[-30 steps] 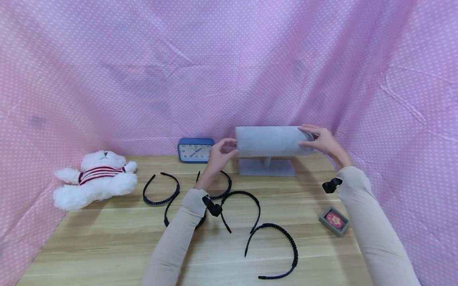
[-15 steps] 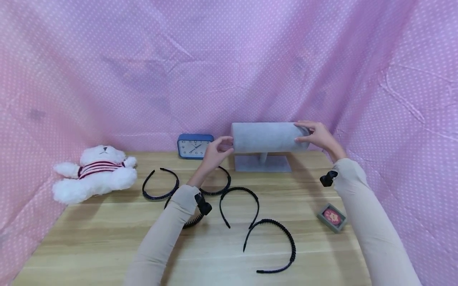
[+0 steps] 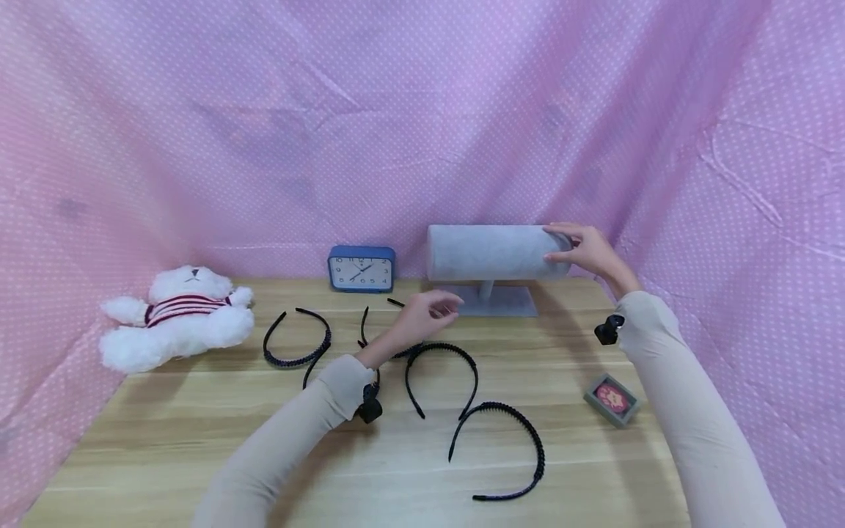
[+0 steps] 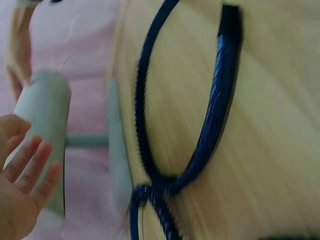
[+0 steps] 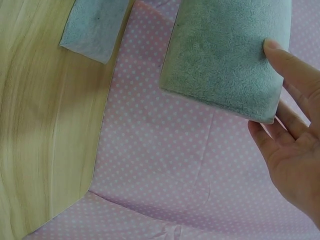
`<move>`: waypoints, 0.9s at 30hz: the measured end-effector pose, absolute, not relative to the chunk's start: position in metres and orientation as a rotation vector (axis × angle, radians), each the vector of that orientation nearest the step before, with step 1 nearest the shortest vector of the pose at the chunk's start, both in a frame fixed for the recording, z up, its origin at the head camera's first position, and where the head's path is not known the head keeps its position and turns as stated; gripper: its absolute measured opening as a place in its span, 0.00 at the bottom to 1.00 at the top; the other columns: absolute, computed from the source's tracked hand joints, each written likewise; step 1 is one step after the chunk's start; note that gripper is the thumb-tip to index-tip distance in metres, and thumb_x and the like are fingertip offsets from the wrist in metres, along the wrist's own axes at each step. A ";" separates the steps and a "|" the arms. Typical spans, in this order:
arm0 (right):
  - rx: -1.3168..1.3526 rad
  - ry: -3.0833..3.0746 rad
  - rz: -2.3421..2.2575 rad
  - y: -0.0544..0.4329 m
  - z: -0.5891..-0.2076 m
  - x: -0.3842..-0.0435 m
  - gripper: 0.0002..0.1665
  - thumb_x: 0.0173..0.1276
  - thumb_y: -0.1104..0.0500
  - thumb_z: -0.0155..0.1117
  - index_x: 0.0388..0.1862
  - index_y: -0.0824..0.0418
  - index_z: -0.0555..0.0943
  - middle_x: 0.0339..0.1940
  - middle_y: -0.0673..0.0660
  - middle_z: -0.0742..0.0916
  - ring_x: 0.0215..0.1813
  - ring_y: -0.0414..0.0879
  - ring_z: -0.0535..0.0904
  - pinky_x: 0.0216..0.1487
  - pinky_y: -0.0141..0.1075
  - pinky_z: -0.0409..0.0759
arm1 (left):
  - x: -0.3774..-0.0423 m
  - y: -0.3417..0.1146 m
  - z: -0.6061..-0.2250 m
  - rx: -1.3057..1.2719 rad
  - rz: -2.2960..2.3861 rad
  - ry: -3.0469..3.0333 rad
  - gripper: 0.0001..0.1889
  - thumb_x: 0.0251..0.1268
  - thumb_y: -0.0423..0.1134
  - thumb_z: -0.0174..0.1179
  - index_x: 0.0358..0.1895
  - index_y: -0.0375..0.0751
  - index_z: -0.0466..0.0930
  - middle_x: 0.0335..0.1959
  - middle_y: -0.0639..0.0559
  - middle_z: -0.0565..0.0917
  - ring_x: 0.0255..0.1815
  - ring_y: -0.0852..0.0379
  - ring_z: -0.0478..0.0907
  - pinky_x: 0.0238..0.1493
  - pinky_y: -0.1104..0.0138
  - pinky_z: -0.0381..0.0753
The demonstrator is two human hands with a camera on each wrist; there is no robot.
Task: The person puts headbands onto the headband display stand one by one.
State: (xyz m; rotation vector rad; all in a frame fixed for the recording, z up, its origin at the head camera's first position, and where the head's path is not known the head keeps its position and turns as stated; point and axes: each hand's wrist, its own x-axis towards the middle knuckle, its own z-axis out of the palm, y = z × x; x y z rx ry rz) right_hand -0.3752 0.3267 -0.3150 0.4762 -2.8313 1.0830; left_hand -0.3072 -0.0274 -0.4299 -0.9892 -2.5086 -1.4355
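Note:
A grey plush display stand (image 3: 498, 251), a horizontal roll on a post and flat base, stands at the back right. My right hand (image 3: 590, 255) grips the roll's right end, thumb on the front and fingers around the far edge. My left hand (image 3: 422, 320) is off the roll, in front of its left end, fingers loosely bent and holding nothing. Below and around it lie several black headbands; the left forearm partly hides some. One headband (image 3: 477, 372) lies just right of the left wrist, another (image 3: 540, 456) nearer the front. In the left wrist view a dark braided headband (image 4: 220, 95) looks close.
A blue alarm clock (image 3: 361, 269) stands at the back, left of the display stand. A white plush bear (image 3: 181, 330) in a striped shirt sits at the left. By the right forearm lies a small grey box (image 3: 612, 400) with a pink picture. Pink dotted cloth (image 3: 396, 132) surrounds the wooden table.
The left hand has let go of the roll's left end and moved down toward the headbands. The stand shifted slightly left and back earlier; the right hand stays on its right end.

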 end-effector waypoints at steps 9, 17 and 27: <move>0.481 -2.819 1.069 0.327 -0.316 -0.377 0.39 0.63 0.61 0.77 0.72 0.62 0.74 0.78 0.65 0.71 0.81 0.62 0.60 0.80 0.59 0.60 | -0.280 0.015 -0.448 -1.527 -0.948 -2.775 0.14 0.69 0.40 0.68 0.55 0.45 0.88 0.51 0.53 0.88 0.49 0.60 0.85 0.52 0.69 0.85; 0.470 -2.816 1.077 0.325 -0.317 -0.374 0.38 0.62 0.61 0.77 0.72 0.62 0.75 0.77 0.64 0.72 0.80 0.62 0.61 0.80 0.58 0.61 | -0.269 0.037 -0.465 -1.757 -0.681 -2.797 0.16 0.64 0.49 0.70 0.54 0.54 0.89 0.49 0.65 0.88 0.45 0.73 0.81 0.64 0.72 0.73; 0.477 -2.816 1.070 0.323 -0.321 -0.373 0.38 0.62 0.60 0.78 0.71 0.61 0.76 0.77 0.64 0.72 0.80 0.62 0.61 0.79 0.59 0.62 | -0.257 0.051 -0.467 -1.877 -0.511 -2.757 0.13 0.66 0.57 0.67 0.51 0.66 0.89 0.43 0.73 0.85 0.49 0.73 0.70 0.66 0.64 0.64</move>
